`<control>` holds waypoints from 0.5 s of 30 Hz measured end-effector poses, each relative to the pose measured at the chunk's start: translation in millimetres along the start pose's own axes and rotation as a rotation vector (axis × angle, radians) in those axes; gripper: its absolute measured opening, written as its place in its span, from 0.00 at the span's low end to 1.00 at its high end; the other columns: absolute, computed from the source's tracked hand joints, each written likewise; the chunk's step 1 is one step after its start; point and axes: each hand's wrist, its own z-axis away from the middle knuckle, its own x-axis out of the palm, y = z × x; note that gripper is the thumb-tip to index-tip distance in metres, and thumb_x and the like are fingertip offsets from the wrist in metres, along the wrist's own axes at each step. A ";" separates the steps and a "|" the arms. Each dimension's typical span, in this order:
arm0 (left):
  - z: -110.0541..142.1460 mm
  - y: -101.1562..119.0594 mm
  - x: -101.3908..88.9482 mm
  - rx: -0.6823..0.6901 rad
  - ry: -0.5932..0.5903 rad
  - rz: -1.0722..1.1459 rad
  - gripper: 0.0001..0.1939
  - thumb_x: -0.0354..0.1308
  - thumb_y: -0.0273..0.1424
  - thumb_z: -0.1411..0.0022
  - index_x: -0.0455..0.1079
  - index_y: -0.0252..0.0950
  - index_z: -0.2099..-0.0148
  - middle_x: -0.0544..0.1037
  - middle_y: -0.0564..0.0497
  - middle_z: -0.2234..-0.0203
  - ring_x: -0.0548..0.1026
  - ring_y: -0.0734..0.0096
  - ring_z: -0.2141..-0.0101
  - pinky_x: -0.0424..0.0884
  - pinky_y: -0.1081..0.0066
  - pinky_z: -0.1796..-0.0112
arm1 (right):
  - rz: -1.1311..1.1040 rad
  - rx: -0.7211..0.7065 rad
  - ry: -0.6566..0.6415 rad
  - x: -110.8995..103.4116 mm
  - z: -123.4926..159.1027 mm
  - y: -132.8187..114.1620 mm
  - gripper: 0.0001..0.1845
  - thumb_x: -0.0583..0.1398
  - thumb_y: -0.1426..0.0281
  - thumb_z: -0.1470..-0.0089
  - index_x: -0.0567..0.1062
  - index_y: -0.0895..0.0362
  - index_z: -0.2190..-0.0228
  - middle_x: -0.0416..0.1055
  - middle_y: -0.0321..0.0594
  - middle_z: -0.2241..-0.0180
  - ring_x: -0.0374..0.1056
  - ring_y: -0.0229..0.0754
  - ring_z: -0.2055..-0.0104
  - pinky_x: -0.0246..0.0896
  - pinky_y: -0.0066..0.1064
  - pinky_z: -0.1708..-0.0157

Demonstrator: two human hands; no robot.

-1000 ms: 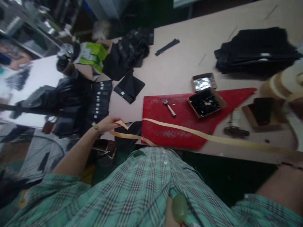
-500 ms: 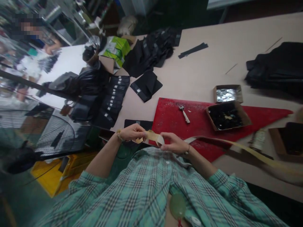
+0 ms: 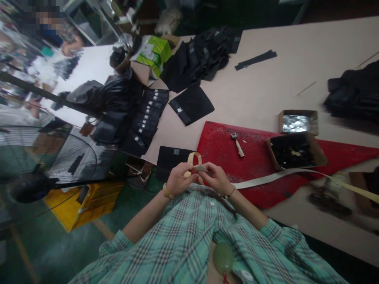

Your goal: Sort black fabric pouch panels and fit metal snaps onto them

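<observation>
1. Workshop table (image 3: 266, 79), pale-topped, bearing a red cutting board (image 3: 254, 189) and rows of black pouches (image 3: 146, 126).
2. Left hand (image 3: 178, 180): fingers closed, pinching a tan strap (image 3: 266, 179) at the hands' meeting point.
3. Right hand (image 3: 216, 178): likewise grasping the strap, just beside the left.
4. Strap: short loop stood up above the hands; long run lay rightward from the right hand, across the board, past its edge. The right hand was nearer that run.

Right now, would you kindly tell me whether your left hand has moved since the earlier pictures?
Yes: judged against the red work board, your left hand has moved rightward in view, toward your right hand, and nearer your body.
</observation>
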 end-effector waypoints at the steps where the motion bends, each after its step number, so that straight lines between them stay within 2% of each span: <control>1: -0.9 2.2 1.8 -0.027 -0.002 0.034 0.11 0.62 0.37 0.40 0.75 0.36 0.59 0.78 0.48 0.66 0.73 0.69 0.65 0.69 0.68 0.60 | 0.028 -0.006 0.018 -0.8 -0.6 0.2 0.12 0.61 0.59 0.44 0.69 0.55 0.71 0.71 0.37 0.72 0.67 0.39 0.70 0.62 0.30 0.68; 3: -3.1 4.8 6.7 -0.090 0.020 0.127 0.12 0.61 0.36 0.39 0.74 0.35 0.56 0.78 0.49 0.65 0.73 0.72 0.67 0.69 0.70 0.63 | 0.063 -0.015 0.024 -3.4 -1.4 -0.2 0.12 0.62 0.61 0.45 0.72 0.55 0.62 0.72 0.37 0.70 0.68 0.40 0.69 0.63 0.30 0.67; 6: -5.0 5.4 14.4 -0.162 0.028 0.204 0.10 0.59 0.35 0.38 0.74 0.35 0.58 0.78 0.50 0.67 0.72 0.73 0.69 0.68 0.72 0.65 | 0.131 -0.018 -0.032 -7.6 -0.9 -1.9 0.23 0.63 0.62 0.46 0.69 0.55 0.49 0.74 0.38 0.68 0.69 0.40 0.70 0.63 0.31 0.67; 8: -4.4 4.2 18.4 -0.188 0.037 0.216 0.08 0.58 0.35 0.37 0.73 0.35 0.61 0.78 0.51 0.70 0.72 0.74 0.70 0.68 0.73 0.67 | 0.166 -0.041 -0.066 -8.7 0.3 -3.1 0.19 0.62 0.63 0.44 0.72 0.55 0.51 0.74 0.40 0.66 0.70 0.41 0.67 0.65 0.32 0.64; 12: -0.6 2.2 22.4 -0.218 0.025 0.243 0.11 0.57 0.35 0.36 0.68 0.37 0.53 0.79 0.51 0.68 0.76 0.72 0.69 0.69 0.73 0.66 | 0.118 -0.149 -0.029 -6.2 2.0 -4.8 0.10 0.58 0.63 0.40 0.75 0.55 0.62 0.73 0.46 0.58 0.70 0.45 0.56 0.66 0.37 0.56; 15: -0.3 5.0 20.5 -0.164 -0.024 0.097 0.09 0.54 0.34 0.34 0.69 0.38 0.54 0.78 0.50 0.66 0.76 0.70 0.66 0.70 0.70 0.64 | 0.097 -0.145 0.014 -4.9 1.7 -4.9 0.11 0.58 0.62 0.40 0.71 0.54 0.71 0.73 0.45 0.60 0.70 0.44 0.59 0.66 0.36 0.58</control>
